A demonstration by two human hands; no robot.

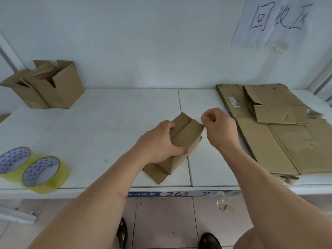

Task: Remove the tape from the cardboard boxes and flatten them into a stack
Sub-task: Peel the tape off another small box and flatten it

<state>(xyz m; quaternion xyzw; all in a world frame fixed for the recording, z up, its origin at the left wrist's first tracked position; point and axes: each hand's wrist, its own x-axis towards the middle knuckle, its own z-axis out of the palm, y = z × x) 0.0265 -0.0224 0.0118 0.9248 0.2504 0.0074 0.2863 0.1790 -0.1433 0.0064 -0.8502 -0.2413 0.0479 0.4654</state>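
Observation:
A small brown cardboard box (186,135) lies on its side in the middle of the white shelf (107,123), its near flaps spread on the surface. My left hand (158,142) grips the box from above, thumb across its front face. My right hand (217,126) pinches something thin at the box's far right corner; the tape itself is too clear to make out. A stack of flattened cardboard (280,133) lies at the right. Two upright open boxes (52,87) stand at the back left.
Two rolls of clear yellowish tape (34,169) lie near the front left edge. A paper sign (274,20) is taped to the back wall. The shelf's front edge carries a number label (179,193). Below it are floor tiles and my feet.

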